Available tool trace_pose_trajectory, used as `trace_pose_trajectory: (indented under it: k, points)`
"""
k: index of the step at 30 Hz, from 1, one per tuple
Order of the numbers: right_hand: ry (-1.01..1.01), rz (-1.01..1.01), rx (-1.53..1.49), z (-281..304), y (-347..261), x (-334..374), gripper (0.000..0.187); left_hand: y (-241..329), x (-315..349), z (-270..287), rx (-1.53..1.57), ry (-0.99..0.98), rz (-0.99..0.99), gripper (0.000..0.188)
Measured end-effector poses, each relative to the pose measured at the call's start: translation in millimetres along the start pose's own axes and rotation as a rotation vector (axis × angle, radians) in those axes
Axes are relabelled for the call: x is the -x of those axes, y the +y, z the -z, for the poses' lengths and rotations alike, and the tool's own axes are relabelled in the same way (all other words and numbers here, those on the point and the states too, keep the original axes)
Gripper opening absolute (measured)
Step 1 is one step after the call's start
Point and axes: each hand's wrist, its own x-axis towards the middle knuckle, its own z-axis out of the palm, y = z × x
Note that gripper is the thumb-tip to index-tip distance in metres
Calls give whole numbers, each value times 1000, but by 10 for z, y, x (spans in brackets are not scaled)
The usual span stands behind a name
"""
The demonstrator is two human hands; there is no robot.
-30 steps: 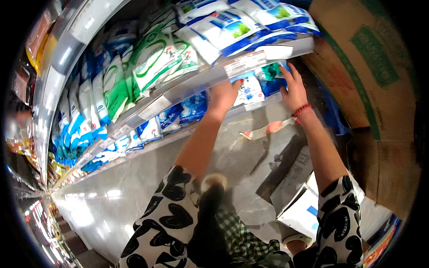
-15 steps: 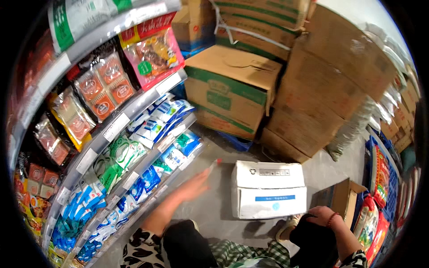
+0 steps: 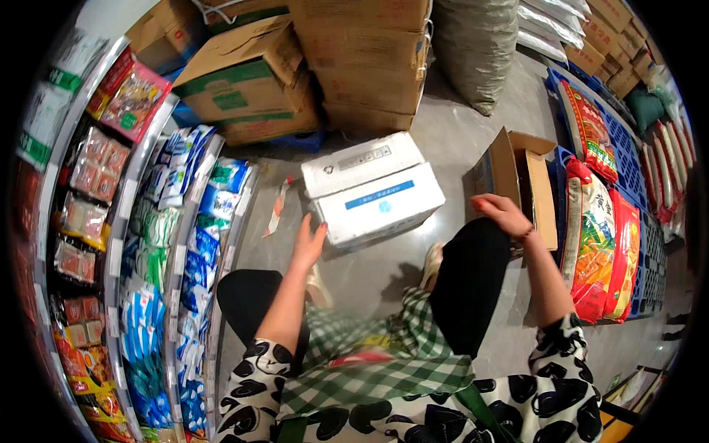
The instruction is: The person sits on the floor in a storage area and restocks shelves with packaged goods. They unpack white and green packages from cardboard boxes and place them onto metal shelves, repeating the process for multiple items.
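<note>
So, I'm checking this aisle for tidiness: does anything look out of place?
Yes: a thin, pale-and-reddish strip lies loose on the floor between the shelf and the white box. It looks like a stray scrap rather than stock.

Left hand (image 3: 305, 245) open, fingers spread at near-left corner of a white carton with blue stripe (image 3: 384, 199) on grey floor (image 3: 452, 140), contact unclear; right hand (image 3: 506, 215) empty, fingers loosely bent, at right knee (image 3: 473, 255), near an open brown cardboard box (image 3: 538, 188). Left: shelf rack (image 3: 173, 295) of blue-and-white packets (image 3: 196, 280); far: stacked brown cartons (image 3: 362, 66) and a grey-green sack (image 3: 476, 55); right: red printed bags (image 3: 589, 236) on a blue plastic pallet (image 3: 626, 151).
</note>
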Motion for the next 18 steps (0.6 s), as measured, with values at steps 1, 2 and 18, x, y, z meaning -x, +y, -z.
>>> trace_pose_trajectory:
  k: [1, 2, 18]
  points:
    - [48, 20, 48, -130, 93, -250, 43, -270, -124, -107, 6, 24, 135, 71]
    - [83, 52, 81, -213, 326, -530, 46, -619, -205, -213, 17, 42, 265, 76]
    - [200, -176, -21, -1413, 2298, -1470, 76, -1715, -478, -933, 704, 179, 788, 65]
